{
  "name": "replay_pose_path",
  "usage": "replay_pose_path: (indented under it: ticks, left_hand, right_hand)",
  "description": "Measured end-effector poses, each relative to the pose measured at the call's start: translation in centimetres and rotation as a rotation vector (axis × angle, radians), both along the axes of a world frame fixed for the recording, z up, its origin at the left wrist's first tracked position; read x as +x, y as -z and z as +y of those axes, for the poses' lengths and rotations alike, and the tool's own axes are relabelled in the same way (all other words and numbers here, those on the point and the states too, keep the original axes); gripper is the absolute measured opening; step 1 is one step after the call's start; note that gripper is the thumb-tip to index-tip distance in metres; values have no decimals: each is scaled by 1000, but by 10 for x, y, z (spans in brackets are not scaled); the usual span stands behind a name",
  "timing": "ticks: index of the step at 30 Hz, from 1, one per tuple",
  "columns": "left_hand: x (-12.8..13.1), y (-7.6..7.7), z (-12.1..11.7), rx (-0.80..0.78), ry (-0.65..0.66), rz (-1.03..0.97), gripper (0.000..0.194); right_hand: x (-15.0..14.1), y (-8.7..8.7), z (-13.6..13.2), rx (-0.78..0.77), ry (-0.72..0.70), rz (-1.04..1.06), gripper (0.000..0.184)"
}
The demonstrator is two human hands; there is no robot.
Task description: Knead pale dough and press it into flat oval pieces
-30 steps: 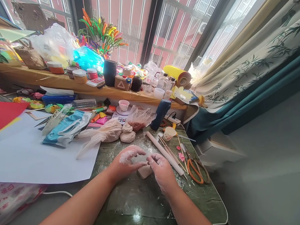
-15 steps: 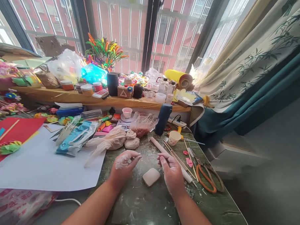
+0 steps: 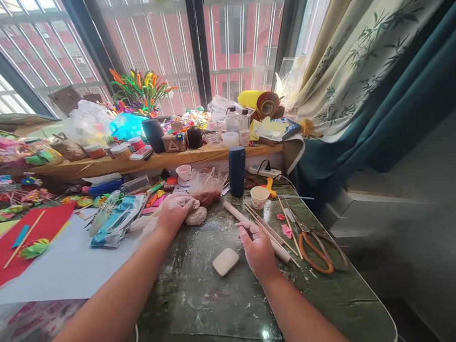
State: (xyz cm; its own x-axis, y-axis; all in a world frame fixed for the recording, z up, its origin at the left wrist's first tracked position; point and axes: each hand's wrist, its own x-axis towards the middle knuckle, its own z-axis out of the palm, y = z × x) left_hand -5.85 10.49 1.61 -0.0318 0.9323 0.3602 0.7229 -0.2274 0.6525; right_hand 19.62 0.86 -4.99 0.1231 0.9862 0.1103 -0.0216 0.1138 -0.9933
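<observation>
Left hand: the left hand (image 3: pixel 172 212) reached over the pale plastic bag (image 3: pixel 145 228), fingers bent at the small clay lump (image 3: pixel 196 205) – whether they pinched it or only touched it, I could not tell
Right hand: the right hand (image 3: pixel 258 249) hung half curled beside the white rod (image 3: pixel 232 211), thumb apart from the fingers, nothing visible between them
Clay lumps: the small one sat against the top of the larger lump (image 3: pixel 196 217), beyond the clear sheet (image 3: pixel 207 303)
Flat clay piece: this rounded slab (image 3: pixel 225 263) lay untouched on the sheet, between the forearms
Step in hand: it looked like fetching a little more clay
Next move: taking a bit, by my reading, called for a firm thumb-and-finger pinch – and a gentle pull that left the larger lump in place
</observation>
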Motion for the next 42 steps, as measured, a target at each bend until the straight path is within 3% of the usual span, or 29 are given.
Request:
replay_pose_path:
  ticks: [5, 12, 21, 30, 35, 42]
  left_hand:
    - [-9, 4, 8, -131, -45, 29, 22]
    - [-20, -13, 22, -292, -81, 121, 37]
    - [-29, -24, 43, -536, -42, 347, 33]
    - [-24, -22, 19, -371, 47, 435, 51]
    - [-25, -19, 3, -268, 78, 469, 46]
    - [-11, -14, -1, -231, 31, 491, 28]
  right_hand:
    - [0, 0, 1, 5, 8, 22, 38]
    - [0, -2, 1, 16, 16, 46, 42]
    - [1, -10, -1, 20, 32, 33, 43]
    - [-2, -4, -2, -5, -14, 30, 42]
    - [-2, 1, 0, -18, -33, 8, 38]
    - [-2, 0, -1, 7, -19, -15, 39]
